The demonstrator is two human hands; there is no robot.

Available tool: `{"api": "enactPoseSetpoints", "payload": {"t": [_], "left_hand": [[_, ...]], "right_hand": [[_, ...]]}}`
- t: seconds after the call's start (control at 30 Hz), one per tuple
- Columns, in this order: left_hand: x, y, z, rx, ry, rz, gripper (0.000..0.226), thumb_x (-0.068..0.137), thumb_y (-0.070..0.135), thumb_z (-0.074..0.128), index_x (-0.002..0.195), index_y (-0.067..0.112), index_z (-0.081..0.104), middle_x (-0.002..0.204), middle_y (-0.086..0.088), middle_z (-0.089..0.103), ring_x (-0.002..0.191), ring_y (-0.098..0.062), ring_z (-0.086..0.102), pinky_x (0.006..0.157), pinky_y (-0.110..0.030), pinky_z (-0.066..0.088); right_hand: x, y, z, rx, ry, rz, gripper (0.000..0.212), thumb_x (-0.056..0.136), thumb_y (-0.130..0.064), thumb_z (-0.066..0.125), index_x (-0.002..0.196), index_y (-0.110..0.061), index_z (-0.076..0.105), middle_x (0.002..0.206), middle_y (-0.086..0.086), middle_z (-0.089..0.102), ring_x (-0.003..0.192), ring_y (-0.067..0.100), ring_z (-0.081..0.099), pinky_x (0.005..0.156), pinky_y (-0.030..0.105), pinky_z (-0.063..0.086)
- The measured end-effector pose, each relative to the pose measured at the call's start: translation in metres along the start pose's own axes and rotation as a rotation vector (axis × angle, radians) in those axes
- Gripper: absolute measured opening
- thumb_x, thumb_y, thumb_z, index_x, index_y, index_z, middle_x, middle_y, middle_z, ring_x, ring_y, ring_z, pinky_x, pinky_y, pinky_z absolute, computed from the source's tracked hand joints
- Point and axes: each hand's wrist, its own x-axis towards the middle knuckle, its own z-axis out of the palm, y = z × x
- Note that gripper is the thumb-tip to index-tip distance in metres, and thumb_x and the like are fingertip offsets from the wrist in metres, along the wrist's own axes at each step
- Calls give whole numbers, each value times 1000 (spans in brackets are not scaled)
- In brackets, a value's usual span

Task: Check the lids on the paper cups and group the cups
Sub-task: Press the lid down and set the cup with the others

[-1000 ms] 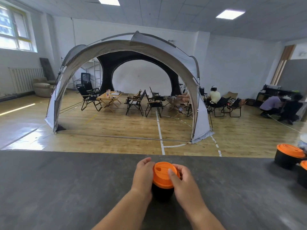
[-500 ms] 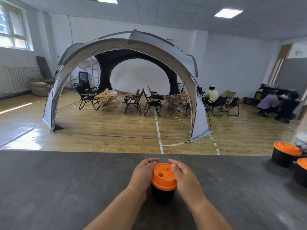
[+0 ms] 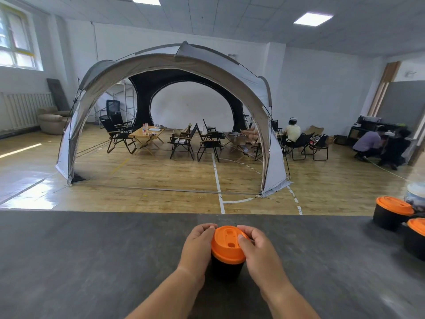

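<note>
You have three black paper cups on the table: the middle cup between its near and far edges, then a farther cup and a nearer cup at its right edge. You have three orange lids, one per cup. One pale container stands at the far right corner.

an indoor sports hall: a wooden floor with white court lines, a dome tent standing on it.
</note>
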Motion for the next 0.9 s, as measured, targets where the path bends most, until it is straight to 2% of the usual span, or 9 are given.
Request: {"api": "enactPoseSetpoints", "payload": {"t": [0.07,0.13,0.37,0.47,0.57,0.67,0.8,0.9], "left_hand": [[2,5,0,-15,15,-7,13,99,25,50,103,22,62,97,-4,66,89,-18,62,67,-25,46],[5,5,-1,14,-15,-17,14,99,25,51,105,21,64,99,-5,68,91,-20,64,72,-28,49],[8,5,0,21,-55,-63,15,99,26,50,102,24,65,97,-6,71,92,-23,67,86,-37,53],[5,2,2,12,-56,-50,21,101,22,46,101,22,66,97,-7,71,91,-23,67,81,-34,54],[2,-3,3,-19,1,-29,20,101,20,45,100,20,65,95,-8,70,92,-25,66,81,-36,54],[0,-7,7,-72,14,-19,21,101,21,44,101,21,64,100,-8,66,94,-27,63,88,-43,53],[-1,-5,11,-61,24,-25,20,101,21,42,107,23,62,105,-5,61,95,-23,59,82,-37,51],[-2,10,10,-89,-31,-11,23,100,28,45,111,18,63,108,-10,66,99,-25,61,92,-41,50]], "right_hand": [[3,-3,-3,17,-49,8,21,102,-26,48,120,-31,56,117,-10,59,105,4,55,75,12,43],[5,-4,-5,34,-98,19,21,102,-24,48,118,-31,60,115,-10,62,103,3,57,71,11,43],[11,-11,-15,12,-250,77,26,104,-27,44,122,-35,60,122,-4,62,110,10,56,75,15,42],[8,-10,-14,16,-188,67,31,104,-35,38,131,-35,54,132,-6,56,118,10,51,83,18,42],[-6,-1,-5,78,-80,16,53,95,-56,34,143,-33,36,130,-14,49,118,4,44,99,22,32],[-18,5,9,7,-106,-17,67,85,-63,25,145,-35,27,131,-13,42,118,6,41,97,21,31],[-15,6,12,2,-39,-26,57,95,-55,25,145,-30,32,137,-7,43,120,7,41,96,20,31],[-12,-11,3,92,9,-69,43,101,-46,31,136,-27,48,128,-5,56,111,6,51,87,18,38]]}}
